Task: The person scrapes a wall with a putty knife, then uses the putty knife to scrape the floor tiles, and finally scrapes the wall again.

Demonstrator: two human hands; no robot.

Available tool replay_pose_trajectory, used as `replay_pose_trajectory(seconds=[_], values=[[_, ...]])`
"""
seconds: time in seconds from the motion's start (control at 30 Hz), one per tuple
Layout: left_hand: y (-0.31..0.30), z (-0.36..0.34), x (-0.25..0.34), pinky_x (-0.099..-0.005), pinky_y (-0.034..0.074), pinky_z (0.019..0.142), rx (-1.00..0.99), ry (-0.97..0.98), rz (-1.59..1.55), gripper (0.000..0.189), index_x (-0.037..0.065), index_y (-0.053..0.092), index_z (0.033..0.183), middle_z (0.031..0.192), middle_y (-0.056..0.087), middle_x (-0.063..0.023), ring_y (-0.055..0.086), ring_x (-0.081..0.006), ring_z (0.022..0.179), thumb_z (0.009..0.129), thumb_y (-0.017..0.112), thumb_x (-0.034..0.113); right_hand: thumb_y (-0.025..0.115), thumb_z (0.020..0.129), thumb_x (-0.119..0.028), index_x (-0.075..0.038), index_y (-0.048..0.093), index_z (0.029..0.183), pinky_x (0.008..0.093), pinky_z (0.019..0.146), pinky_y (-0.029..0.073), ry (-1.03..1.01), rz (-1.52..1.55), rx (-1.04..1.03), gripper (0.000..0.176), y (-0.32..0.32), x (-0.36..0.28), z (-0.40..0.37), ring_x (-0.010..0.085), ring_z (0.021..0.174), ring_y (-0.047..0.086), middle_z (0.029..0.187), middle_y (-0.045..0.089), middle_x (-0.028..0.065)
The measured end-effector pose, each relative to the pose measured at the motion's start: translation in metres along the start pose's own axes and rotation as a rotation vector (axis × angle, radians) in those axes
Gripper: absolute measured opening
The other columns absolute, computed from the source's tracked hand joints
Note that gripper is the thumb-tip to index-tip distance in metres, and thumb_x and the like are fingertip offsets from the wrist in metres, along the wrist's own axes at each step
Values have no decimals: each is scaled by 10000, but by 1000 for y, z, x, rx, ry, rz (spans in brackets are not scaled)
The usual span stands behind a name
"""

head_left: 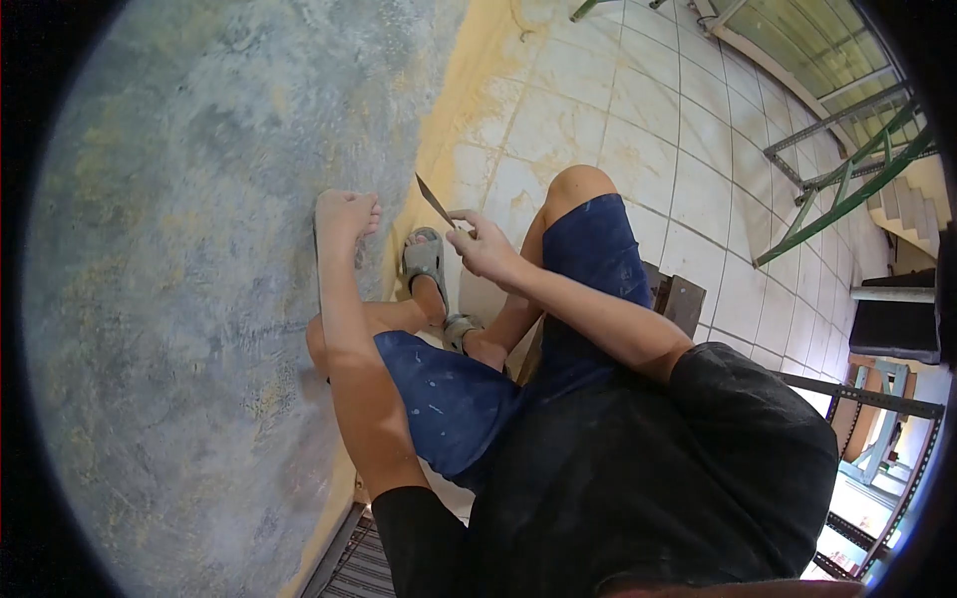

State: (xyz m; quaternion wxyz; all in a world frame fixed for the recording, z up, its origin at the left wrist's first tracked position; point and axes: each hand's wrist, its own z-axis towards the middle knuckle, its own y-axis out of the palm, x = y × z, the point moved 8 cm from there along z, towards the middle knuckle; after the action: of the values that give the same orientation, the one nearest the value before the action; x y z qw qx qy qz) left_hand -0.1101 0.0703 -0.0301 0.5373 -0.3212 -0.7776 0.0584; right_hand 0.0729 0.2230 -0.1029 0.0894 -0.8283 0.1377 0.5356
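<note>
My left hand (347, 212) is curled closed against the mottled blue-grey wall (199, 249), its knuckles whitish with dust. Whatever it may hold is hidden. In my right hand (483, 247) is a putty knife (434, 201), its thin dark blade pointing up and toward the wall, apart from the surface. Most of the knife's handle is covered by my fingers. Below the hands are my grey clogs (425, 261) and my dusty blue shorts (449, 399).
A yellowish strip (454, 110) runs along the wall's foot, beside white floor tiles (638, 120) with smears. A low wooden stool (681, 304) is under me. Green metal legs (847, 204) and perforated metal frames (877, 399) stand to the right.
</note>
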Motion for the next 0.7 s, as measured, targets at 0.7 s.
replay_pose_trajectory(seconds=[0.7], values=[[14,-7,3,-483,503,849,32,165,910,375,28,696,969,1040,701,-199,650,-406,1001,887,682,393,451,938,-60,-72,532,937,313,382,302,412,330,3,82,-37,41,226,152,477,411,674,510,97]])
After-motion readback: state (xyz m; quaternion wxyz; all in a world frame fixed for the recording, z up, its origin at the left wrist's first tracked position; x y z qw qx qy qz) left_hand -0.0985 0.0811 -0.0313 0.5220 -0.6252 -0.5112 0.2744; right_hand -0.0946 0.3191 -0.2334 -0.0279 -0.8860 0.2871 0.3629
